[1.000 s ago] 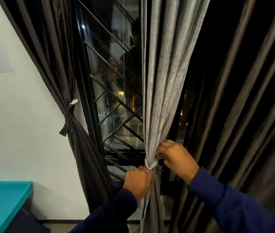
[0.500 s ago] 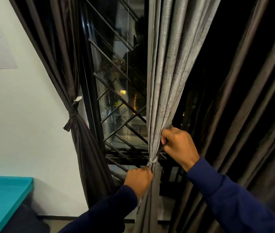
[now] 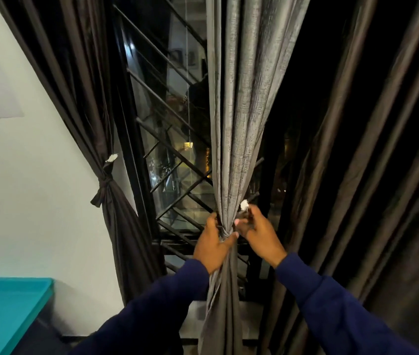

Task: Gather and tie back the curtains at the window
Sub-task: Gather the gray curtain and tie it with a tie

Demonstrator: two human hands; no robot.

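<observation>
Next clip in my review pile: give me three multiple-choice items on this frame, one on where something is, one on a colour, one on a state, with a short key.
1. Where is the curtain that is already tied back?
A. left of the window, by the white wall
B. at the far right
C. on the floor

2. What colour is the surface at lower left?
A. red
B. teal
C. yellow

3. What is the left hand doing?
A. hanging idle
B. resting on the wall
C. gripping the grey curtain at its tie

Key: 1 A, the dark curtain is knotted beside the wall. 2 B, the teal surface shows it. 3 C, the left hand wraps the grey curtain at the tie; the right hand pinches the tie's end.
</observation>
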